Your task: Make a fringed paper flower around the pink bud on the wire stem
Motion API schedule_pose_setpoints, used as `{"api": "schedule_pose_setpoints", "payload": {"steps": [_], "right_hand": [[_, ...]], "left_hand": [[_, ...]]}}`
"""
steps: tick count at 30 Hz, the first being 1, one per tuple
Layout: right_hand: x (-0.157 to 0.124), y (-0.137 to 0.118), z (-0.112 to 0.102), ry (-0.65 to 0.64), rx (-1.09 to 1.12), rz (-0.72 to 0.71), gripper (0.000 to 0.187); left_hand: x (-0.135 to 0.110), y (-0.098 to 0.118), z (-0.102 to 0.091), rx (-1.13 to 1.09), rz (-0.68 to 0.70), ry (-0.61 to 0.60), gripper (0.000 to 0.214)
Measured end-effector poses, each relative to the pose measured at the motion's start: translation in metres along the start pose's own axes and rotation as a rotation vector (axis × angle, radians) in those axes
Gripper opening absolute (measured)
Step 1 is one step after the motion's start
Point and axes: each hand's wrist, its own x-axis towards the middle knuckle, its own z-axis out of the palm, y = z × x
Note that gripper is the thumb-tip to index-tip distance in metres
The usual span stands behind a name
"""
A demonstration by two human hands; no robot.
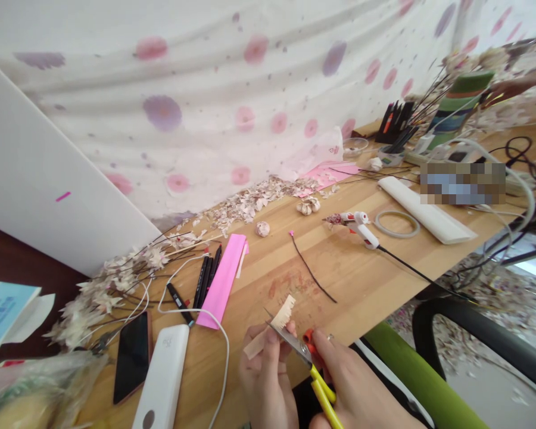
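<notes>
Pinching the pale fringed strip [284, 314] between thumb and fingers, the left hand [268, 381] sits beside the right hand [355, 384], which is closed around the yellow-handled scissors [295, 344]; their blades cross the strip just beyond the left thumb, above the tabletop [268, 262].

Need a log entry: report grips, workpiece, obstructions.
Left grip pinching fringed beige paper strip. Right grip closed on yellow-handled metal scissors, blades at strip. White-and-red plastic glue gun lying beyond, seemingly out of the way.
</notes>
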Motion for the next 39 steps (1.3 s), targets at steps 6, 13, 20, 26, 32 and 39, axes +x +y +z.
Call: {"api": "schedule_pose_setpoints", "payload": {"steps": [6,13,20,26,32,39], "right_hand": [[0.002,-0.002,-0.001,-0.015,0.005,0.025,0.086],[0.002,0.003,-0.001,-0.048,-0.016,0.038,0.085],[-0.004,0.015,0.005,0.036,0.022,-0.025,0.097],[-0.001,0.013,0.004,-0.003,0.02,0.005,0.103],[-0.002,0.009,0.0,-0.034,0.005,0.037,0.096],[-0.004,0.014,0.005,0.012,0.045,0.017,0.097]], "left_hand": [[-0.004,0.009,0.011,-0.041,-0.023,0.06,0.032],[-0.003,0.009,0.009,-0.032,-0.035,0.046,0.034],[0.004,-0.002,-0.003,-0.061,-0.035,0.009,0.03],[0.005,-0.006,-0.01,-0.056,-0.039,-0.022,0.032],[-0.002,0.004,0.003,-0.03,-0.071,-0.001,0.032],[0.003,0.0,-0.001,0.028,-0.005,-0.074,0.028]]}}
